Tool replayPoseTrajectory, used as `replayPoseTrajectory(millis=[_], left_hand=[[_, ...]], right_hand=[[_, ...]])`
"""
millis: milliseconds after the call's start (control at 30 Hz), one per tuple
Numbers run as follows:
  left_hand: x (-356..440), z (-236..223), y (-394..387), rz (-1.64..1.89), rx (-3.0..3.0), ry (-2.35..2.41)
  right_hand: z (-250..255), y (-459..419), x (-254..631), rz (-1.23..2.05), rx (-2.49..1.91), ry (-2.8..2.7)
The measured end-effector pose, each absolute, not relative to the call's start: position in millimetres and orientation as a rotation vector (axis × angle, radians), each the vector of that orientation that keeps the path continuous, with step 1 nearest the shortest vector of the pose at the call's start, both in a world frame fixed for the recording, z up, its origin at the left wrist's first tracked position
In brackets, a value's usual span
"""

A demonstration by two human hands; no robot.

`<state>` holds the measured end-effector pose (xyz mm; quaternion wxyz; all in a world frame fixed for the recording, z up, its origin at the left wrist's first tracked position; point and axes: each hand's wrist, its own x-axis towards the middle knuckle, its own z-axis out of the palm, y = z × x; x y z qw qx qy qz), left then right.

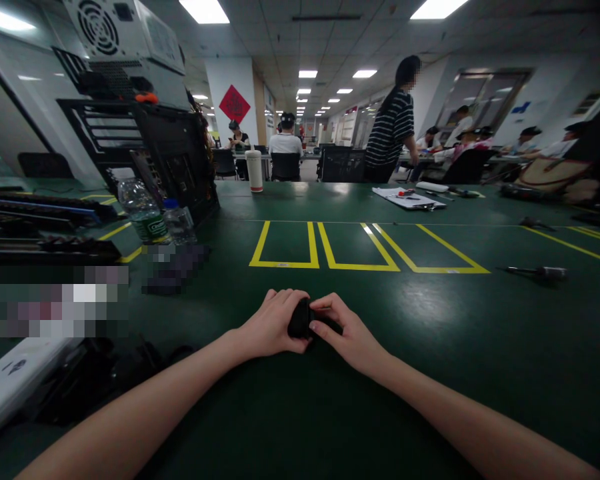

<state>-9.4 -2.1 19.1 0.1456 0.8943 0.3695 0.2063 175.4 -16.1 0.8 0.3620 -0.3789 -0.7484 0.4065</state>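
Note:
A small black object (299,320) stands on the green table between my two hands; its kind is too dark to make out. My left hand (275,321) is wrapped round its left side, fingers over the top and thumb along the near edge. From the right, my right hand (347,333) pinches the object's edge between thumb and fingertips. Much of the object is hidden behind the fingers.
Yellow tape outlines (284,265) mark the green tabletop (430,347) ahead. A screwdriver (550,273) lies at right, a clipboard (405,198) and a white cup (255,170) at the back. Bottles (147,213), a black computer case (175,160) and a white power strip (15,373) occupy the left.

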Motion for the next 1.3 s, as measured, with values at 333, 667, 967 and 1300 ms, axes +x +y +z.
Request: replayPoseTrajectory(millis=[333, 667, 967, 1300], left_hand=[[-9.4, 10.1, 1.3, 0.621, 2.592, 1.067], [-10.9, 20.9, -2.5, 0.555, 2.564, 1.032], [-10.2, 23.7, -4.0, 0.548, 2.568, 1.033], [-8.7, 11.4, 0.5, 0.612, 2.586, 1.062]], right_hand=[[2.4, -19.6, 176.4, 0.986, -0.972, -2.025], [1.8, -17.9, 176.2, 1.021, -1.034, -1.972], [5.1, -21.6, 178.1, 0.995, -0.976, -2.028], [2.8, -17.8, 175.4, 1.018, -1.005, -1.971]])
